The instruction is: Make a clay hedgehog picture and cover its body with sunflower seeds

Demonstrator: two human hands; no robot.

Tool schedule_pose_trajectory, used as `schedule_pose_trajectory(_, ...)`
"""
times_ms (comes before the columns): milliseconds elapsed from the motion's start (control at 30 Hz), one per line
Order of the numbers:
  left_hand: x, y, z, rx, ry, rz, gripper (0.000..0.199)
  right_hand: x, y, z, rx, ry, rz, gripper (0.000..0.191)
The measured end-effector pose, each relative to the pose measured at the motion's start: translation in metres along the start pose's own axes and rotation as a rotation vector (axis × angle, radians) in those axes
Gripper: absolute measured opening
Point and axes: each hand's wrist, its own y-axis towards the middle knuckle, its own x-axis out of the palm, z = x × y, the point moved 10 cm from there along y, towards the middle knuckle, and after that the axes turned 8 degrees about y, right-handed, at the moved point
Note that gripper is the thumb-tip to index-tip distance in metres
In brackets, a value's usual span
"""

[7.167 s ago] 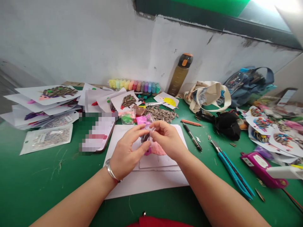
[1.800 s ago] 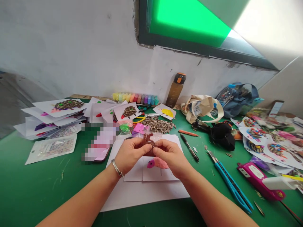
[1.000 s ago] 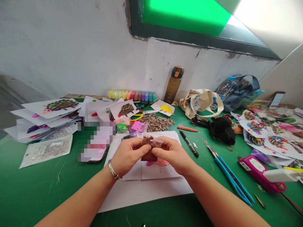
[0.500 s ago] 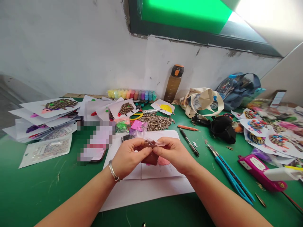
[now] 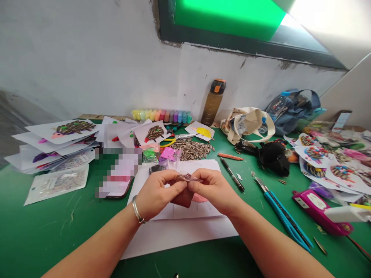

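Note:
Both hands pinch a small brown packet with a clear plastic edge, held above white paper. My left hand, with a silver bracelet at the wrist, grips its left side between thumb and fingers. On the right side, my right hand does the same, the thumb tips nearly touching. Under the hands, a pink shape with drawn lines shows partly on the paper. Behind them lie a purple packet, a green packet and a heap of striped seeds.
Stacked hedgehog pictures and a phone are at the left. To the right are a pen, an orange pencil, blue-handled tweezers, a black item and a magenta device. A bottle stands behind.
The brown packet has tilted and shifted slightly left, with its clear edge folded lower. Both hands keep their hold and have barely moved.

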Motion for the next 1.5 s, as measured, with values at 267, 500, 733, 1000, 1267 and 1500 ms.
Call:
schedule_pose_trajectory(267, 0.009, -0.003, -0.004, -0.074, -0.102, -0.097, 0.023, -0.009, -0.004, -0.025, -0.141, -0.091, -0.053, 0.018)
schedule_pose_trajectory(500, 0.01, -0.004, 0.0, -0.018, -0.012, -0.114, 0.02, -0.012, -0.005, -0.021, -0.071, -0.143, -0.025, 0.01)
schedule_pose_trajectory(733, 0.018, -0.003, 0.003, -0.028, -0.042, -0.179, 0.017, -0.009, -0.008, -0.013, 0.006, -0.07, -0.069, 0.01)
schedule_pose_trajectory(1000, 0.016, -0.005, -0.001, -0.079, 0.017, -0.194, 0.019, 0.0, -0.01, -0.012, 0.013, -0.198, -0.107, 0.008)
schedule_pose_trajectory(1267, 0.023, -0.008, -0.004, -0.148, 0.064, -0.247, 0.022, 0.011, -0.018, -0.033, -0.229, -0.617, -0.137, 0.015)
schedule_pose_trajectory(1500, 0.036, -0.014, -0.011, -0.247, -0.118, -0.383, 0.02, 0.012, -0.016, -0.033, -0.226, -0.667, -0.148, 0.013)
